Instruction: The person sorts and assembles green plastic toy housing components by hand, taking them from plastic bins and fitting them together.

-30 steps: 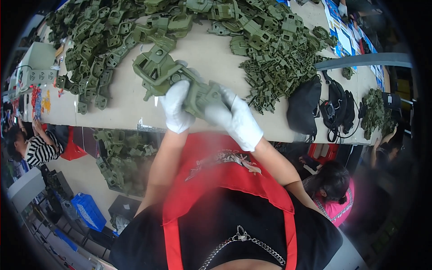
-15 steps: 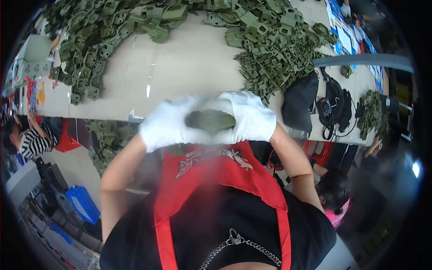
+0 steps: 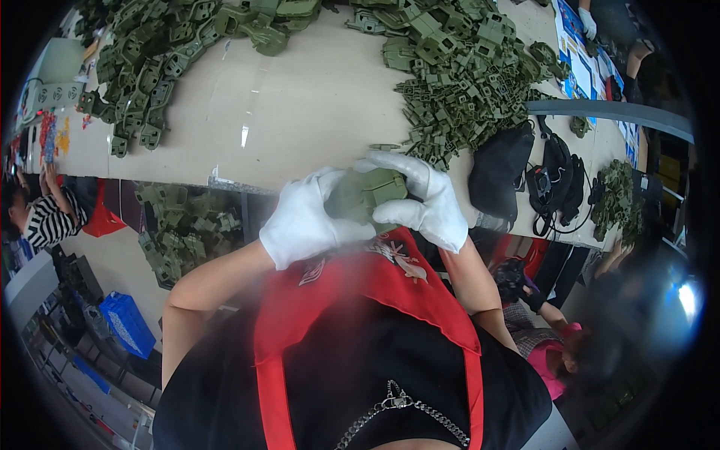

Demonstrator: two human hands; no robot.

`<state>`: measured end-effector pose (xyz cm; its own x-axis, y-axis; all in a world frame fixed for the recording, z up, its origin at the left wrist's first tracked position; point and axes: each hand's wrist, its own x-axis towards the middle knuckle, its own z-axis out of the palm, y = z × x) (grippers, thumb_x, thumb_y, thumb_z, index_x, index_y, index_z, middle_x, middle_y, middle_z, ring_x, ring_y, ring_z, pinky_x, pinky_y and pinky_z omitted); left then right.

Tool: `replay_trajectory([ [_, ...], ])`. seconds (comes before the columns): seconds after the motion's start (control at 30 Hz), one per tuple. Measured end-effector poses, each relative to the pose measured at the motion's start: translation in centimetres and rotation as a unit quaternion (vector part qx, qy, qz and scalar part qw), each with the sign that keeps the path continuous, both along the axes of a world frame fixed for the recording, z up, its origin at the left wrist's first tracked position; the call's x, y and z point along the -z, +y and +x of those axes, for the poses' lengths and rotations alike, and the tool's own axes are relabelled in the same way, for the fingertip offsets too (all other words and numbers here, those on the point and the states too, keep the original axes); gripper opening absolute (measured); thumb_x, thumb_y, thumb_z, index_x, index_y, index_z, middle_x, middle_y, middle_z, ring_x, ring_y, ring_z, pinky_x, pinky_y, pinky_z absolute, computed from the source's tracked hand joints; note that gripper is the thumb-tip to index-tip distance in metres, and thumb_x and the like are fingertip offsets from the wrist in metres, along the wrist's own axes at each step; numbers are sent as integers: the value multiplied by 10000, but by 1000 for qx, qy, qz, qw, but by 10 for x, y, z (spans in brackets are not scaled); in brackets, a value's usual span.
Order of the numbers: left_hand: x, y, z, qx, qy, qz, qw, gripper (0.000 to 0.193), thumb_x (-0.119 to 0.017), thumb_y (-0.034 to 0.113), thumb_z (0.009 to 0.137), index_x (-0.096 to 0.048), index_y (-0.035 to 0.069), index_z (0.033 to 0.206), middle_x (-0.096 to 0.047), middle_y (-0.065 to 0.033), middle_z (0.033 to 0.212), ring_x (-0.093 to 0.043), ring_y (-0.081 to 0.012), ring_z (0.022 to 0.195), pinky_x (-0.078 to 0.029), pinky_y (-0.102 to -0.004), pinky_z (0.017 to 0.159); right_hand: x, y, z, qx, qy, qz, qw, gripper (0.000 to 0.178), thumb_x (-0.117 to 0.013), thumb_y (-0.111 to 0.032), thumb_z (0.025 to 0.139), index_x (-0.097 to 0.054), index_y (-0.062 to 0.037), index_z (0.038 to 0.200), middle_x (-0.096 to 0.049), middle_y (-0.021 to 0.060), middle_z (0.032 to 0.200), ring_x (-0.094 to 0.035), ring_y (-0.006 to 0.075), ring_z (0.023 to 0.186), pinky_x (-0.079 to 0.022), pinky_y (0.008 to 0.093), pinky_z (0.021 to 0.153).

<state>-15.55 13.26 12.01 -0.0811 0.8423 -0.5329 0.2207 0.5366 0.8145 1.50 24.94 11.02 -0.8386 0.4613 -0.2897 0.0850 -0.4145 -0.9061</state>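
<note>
In front of my red apron, at the table's near edge, both gloved hands hold an olive-green moulded plastic part point(image 3: 375, 187). My left hand point(image 3: 304, 217), in a white glove, grips its left side, with the fingers behind and the thumb along the bottom. Closed round the right side is my right hand point(image 3: 431, 202), also white-gloved, with its thumb in front and its fingers over the top. The gloves cover some of the part, and its left side is blurred. A small green piece point(image 3: 385, 147) lies on the table just beyond my right fingers.
Piles of green plastic parts lie at the far left point(image 3: 142, 82) and far right point(image 3: 465, 90) of the table point(image 3: 300, 97). A black bag point(image 3: 502, 172) stands to the right. Below the table at left are more green parts point(image 3: 184, 232). Other people sit nearby on both sides.
The green part has been turned and tilted between my hands, so a different side shows. My left hand has shifted right. A small green piece now shows beyond my right hand.
</note>
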Motion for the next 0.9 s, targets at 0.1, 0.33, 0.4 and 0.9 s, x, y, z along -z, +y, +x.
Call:
replay_trajectory([
  [0.1, -6, -7, 4, 10, 69, 102, 992, 643, -765, 372, 614, -588, 52, 1144, -629, -132, 1098, -619, -292, 997, -479, -395, 869, -5, 2, 1, -57, 15, 256, 965, 670, -781, 8, 647, -527, 19, 1267, -603, 131, 1210, -574, 240, 1109, -426, 359, 987],
  [0.33, -1, -15, 19, 31, 236, 77, 968, 838, -803, 507, 613, -495, 61, 1252, -556, -140, 1171, -529, -324, 1106, -379, -436, 949, 10, 14, 3, -99, 70, 214, 969, 660, -809, -67, 623, -569, -9, 1236, -621, 109, 1210, -589, 247, 1098, -435, 347, 963],
  [0.4, 0, -15, 18, 27, 230, 74, 970, 843, -791, 535, 615, -496, 65, 1250, -553, -141, 1175, -516, -326, 1127, -368, -439, 963, -1, 13, 0, -116, -4, 273, 955, 664, -805, -62, 618, -575, -34, 1241, -625, 108, 1191, -585, 237, 1100, -442, 329, 946],
  [0.9, 53, 6, -10, -17, -120, 3, 993, 628, -806, 354, 608, -624, -12, 1084, -681, -146, 927, -645, -213, 820, -500, -308, 792, 19, -10, -27, 26, -195, 79, 977, 554, -788, -47, 684, -582, -5, 1197, -679, 56, 1039, -608, 116, 907, -488, 253, 829],
])
